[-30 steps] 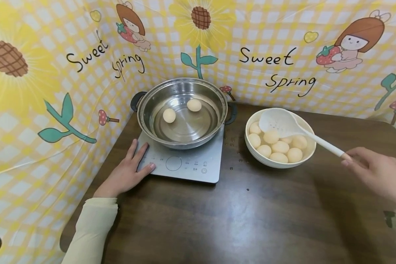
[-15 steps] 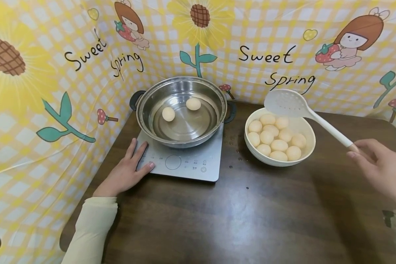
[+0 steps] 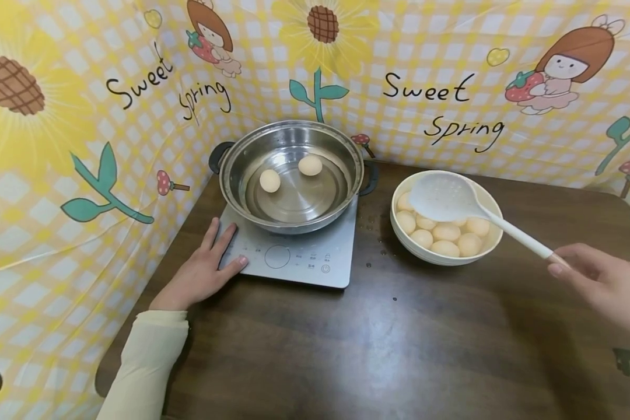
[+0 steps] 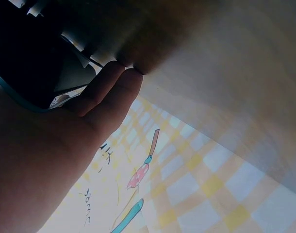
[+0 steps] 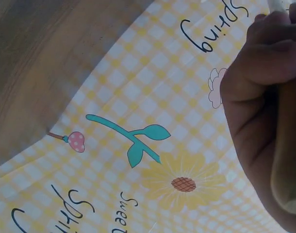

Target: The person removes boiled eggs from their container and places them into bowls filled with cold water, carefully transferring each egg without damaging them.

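Observation:
My right hand (image 3: 604,286) grips the handle of a white skimmer (image 3: 443,196), whose perforated head overlaps the bowl of eggs in the head view. Inside that cream bowl (image 3: 490,248) lie several pale brown eggs (image 3: 445,233), some hidden behind the skimmer. My left hand (image 3: 199,274) rests with spread fingers on the left edge of a silver induction cooker (image 3: 294,271). On the cooker stands a steel pot (image 3: 289,224) of water with two eggs inside, one egg (image 3: 270,181) at left and another egg (image 3: 310,165) farther back. In the right wrist view, the fingers curl round the handle (image 5: 291,160).
A dark wooden table (image 3: 304,350) bears everything, with water drops (image 3: 383,252) between cooker and bowl. The pot's black handle (image 3: 369,178) juts toward the bowl. A yellow checked cloth (image 3: 357,105) stands close behind and along the left side.
The skimmer rose above the bowl half a second ago, showing the eggs beneath, and is now lowered over them again. My left hand stays on the cooker's edge.

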`<state>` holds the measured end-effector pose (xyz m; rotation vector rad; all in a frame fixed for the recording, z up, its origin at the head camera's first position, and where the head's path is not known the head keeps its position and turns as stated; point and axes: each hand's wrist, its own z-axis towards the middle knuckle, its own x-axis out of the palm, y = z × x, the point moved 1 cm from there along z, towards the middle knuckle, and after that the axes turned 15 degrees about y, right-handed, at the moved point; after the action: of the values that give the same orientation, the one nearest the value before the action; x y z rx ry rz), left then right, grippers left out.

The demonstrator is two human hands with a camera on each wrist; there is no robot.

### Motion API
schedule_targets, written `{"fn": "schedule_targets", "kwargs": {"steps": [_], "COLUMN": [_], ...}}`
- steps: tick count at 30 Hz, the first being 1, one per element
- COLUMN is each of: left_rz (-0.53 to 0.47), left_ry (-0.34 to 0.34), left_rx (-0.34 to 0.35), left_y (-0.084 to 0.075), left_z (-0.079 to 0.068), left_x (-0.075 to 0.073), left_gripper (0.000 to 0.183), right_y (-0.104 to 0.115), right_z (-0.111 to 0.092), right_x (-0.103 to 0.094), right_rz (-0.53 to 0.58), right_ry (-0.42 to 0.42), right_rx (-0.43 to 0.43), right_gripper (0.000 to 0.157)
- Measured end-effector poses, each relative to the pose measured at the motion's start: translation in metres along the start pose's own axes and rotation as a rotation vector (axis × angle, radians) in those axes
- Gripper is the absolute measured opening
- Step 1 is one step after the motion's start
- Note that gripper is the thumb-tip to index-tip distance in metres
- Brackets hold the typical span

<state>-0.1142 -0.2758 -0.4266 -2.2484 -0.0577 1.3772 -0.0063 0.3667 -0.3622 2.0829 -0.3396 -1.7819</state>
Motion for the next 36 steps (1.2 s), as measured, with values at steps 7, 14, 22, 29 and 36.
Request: {"fn": "schedule_targets", "kwargs": {"steps": [7,14,22,29,36], "left_rz": [0.000,0.003,-0.002,-0.012,-0.011], "left_ry": [0.000,-0.007,-0.011,-0.013,-0.009], "left_rx": [-0.008,-0.007,0.000,0.011,0.007], "left_y": [0.007,0.008,0.006,0.007,0.006], "left_z": [0.000,-0.003,-0.003,-0.001,-0.002], "left_x": [0.004,0.003,-0.001,-0.003,0.000], "left_gripper": [0.085,0.085,0.085,0.085,0.085], "right_y": [0.006,0.008,0.022,0.055,0.100], "right_z": [0.007,0.009,0.015,0.033,0.058], "right_x": [0.004,0.003,-0.008,-0.011,-0.002], "right_rz": [-0.044,-0.016,0.054,0.070,0.028], "right_ry": [-0.034,-0.058,-0.082,-0.084,-0.034], "right_rx": [-0.020,0.008,-0.019,-0.066,-0.176], "right_gripper": [0.025,0.029,0.028,0.024,0.017]}}
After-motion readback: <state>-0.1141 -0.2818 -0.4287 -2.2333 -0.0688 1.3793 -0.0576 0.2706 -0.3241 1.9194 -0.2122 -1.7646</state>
